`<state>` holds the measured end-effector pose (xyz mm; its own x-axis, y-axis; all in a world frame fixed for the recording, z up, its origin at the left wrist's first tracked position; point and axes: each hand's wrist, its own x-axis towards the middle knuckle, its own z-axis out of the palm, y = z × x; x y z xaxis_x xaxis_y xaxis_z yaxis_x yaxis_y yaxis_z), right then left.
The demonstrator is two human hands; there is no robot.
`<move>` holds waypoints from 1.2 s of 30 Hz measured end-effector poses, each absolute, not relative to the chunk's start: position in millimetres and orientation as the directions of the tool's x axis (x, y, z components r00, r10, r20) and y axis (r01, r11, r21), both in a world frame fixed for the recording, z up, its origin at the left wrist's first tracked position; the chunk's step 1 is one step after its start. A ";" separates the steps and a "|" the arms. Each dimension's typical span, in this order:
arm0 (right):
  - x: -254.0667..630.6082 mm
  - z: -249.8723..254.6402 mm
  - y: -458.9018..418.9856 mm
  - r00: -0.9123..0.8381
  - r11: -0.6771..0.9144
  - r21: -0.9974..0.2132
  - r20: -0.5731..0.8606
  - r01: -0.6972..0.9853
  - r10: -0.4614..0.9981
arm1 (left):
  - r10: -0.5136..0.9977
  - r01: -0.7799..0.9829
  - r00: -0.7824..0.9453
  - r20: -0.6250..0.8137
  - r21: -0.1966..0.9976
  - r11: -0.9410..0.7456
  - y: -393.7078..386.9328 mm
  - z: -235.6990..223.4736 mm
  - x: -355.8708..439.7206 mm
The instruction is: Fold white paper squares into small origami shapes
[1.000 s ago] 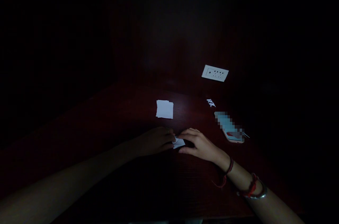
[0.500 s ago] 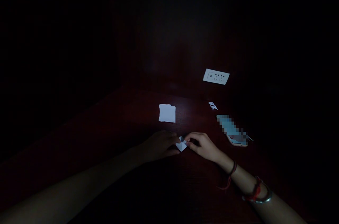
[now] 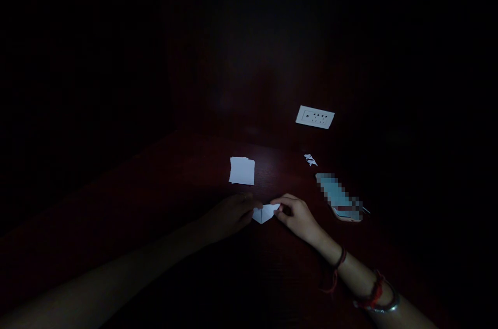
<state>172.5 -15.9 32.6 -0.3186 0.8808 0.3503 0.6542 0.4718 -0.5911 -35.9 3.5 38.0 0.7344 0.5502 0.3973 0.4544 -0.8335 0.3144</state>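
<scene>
- The left hand (image 3: 233,216), in deep shadow, has its thumb and fingers closed in on the left end of the white paper (image 3: 263,214).
- The right hand (image 3: 298,217) pinches the paper's right end between thumb and fingertips, the fingers curled with a small gap behind the pinch.
- The paper, creased and pointed at its lower edge, spans the space between both hands, low over the dark red bench (image 3: 175,176).
- Just beyond the left hand lies a loosely squared stack of white sheets (image 3: 241,171), edges uneven.
- To the right, a phone (image 3: 337,196) lies face up at a slant, its screen pixelated.
- Small white scraps (image 3: 310,160) lie near the phone's far end.
- Behind them is a white socket plate (image 3: 315,117).
- Red cords (image 3: 376,290) and a silvery bangle (image 3: 389,307) circle the right forearm.
</scene>
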 end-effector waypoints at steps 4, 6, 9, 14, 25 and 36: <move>174.7 30.6 -15.4 -0.358 0.512 -0.492 0.377 0.704 0.854 | 0.597 0.455 0.683 0.420 0.395 -0.798 6.2 36.4 -35.3; 174.8 31.2 -15.2 -0.383 0.538 -0.434 0.396 0.723 0.835 | 0.617 0.468 0.674 0.406 0.411 -0.782 6.2 38.5 -34.4; 174.1 32.3 -15.2 -0.457 0.594 -0.348 0.402 0.725 0.794 | 0.640 0.490 0.670 0.376 0.424 -0.762 6.2 42.4 -32.9; 171.4 33.0 -17.3 -0.485 0.602 -0.369 0.365 0.708 0.795 | 0.649 0.492 0.638 0.414 0.428 -0.758 11.0 39.6 -31.6; 169.0 35.7 -19.1 -0.459 0.547 -0.556 0.305 0.626 0.835 | 0.625 0.510 0.654 0.425 0.362 -0.780 7.6 34.4 -30.9; 172.0 37.5 -18.7 -0.401 0.566 -0.507 0.405 0.650 0.822 | 0.679 0.455 0.627 0.381 0.529 -0.717 12.4 37.2 -34.2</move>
